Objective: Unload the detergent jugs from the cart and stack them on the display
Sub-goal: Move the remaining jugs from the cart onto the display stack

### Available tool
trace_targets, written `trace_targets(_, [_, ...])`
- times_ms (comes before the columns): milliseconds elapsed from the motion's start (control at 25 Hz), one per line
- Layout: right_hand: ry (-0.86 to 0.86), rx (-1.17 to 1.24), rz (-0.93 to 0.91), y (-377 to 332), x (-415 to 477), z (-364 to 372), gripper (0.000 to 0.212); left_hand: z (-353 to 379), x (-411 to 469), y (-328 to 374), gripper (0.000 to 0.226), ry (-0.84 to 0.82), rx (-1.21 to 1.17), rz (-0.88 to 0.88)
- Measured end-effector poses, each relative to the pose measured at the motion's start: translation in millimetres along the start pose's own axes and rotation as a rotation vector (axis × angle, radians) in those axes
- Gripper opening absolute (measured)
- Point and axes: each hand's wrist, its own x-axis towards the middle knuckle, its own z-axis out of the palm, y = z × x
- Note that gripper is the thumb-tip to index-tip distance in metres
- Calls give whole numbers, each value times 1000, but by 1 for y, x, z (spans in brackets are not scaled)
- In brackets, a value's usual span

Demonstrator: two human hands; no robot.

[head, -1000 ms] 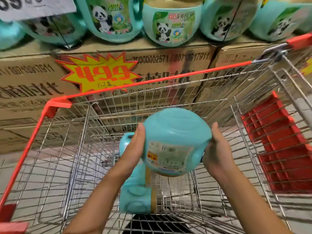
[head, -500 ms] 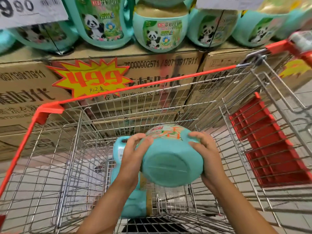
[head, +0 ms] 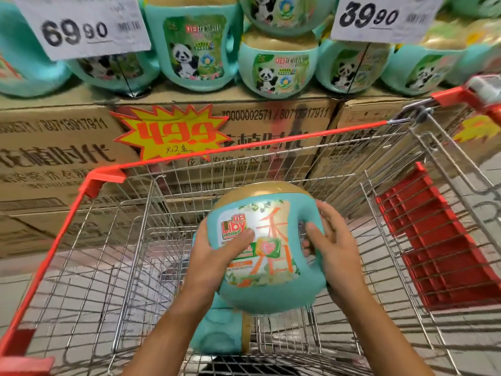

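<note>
I hold a round teal detergent jug (head: 273, 291) with a gold cap and a Liby label above the wire cart (head: 151, 218). My left hand (head: 217, 256) grips its left side, thumb across the label. My right hand (head: 333, 245) grips the right side with fingers curled over the front. The jug stands nearly upright, cap pointing away from me. Another teal jug (head: 217, 332) lies on the cart floor under it, mostly hidden. Teal panda-label jugs (head: 276, 69) stand in a row on the display of cardboard boxes (head: 54, 147) behind the cart.
The cart's red rim (head: 244, 147) runs between me and the boxes. A red child seat flap (head: 439, 240) hangs on the cart's right side. White price cards (head: 81, 25) hang over the display jugs. A yellow starburst price tag (head: 170, 131) sticks on a box.
I have turned the jug from bottom facing me to label facing me, cap up, and lifted it. My view has tilted up toward the display.
</note>
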Motion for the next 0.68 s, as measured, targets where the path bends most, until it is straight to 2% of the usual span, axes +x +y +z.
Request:
trace_targets(80, [12,-20,-29,3,-5,13,21,0,-15,1,77,122,-34,69])
trace_targets(160, [-6,-3,24,4,-10,25,10,-6,-33,3,75,216,-25,151])
trace_targets(360, [-338,92,147,-3,-39,68,38,-44,-94,13,68,406,-9,231])
trace_targets(480, [-475,81,109,-11,-65,111,41,-74,-134,24,70,549,-38,313])
trace_targets(600, [-578,105,51,-16,-98,158,35,-110,-170,36,59,673,-74,399])
trace_targets(680, [-631,126,40,-15,-122,194,40,-139,-196,47,59,721,-83,459])
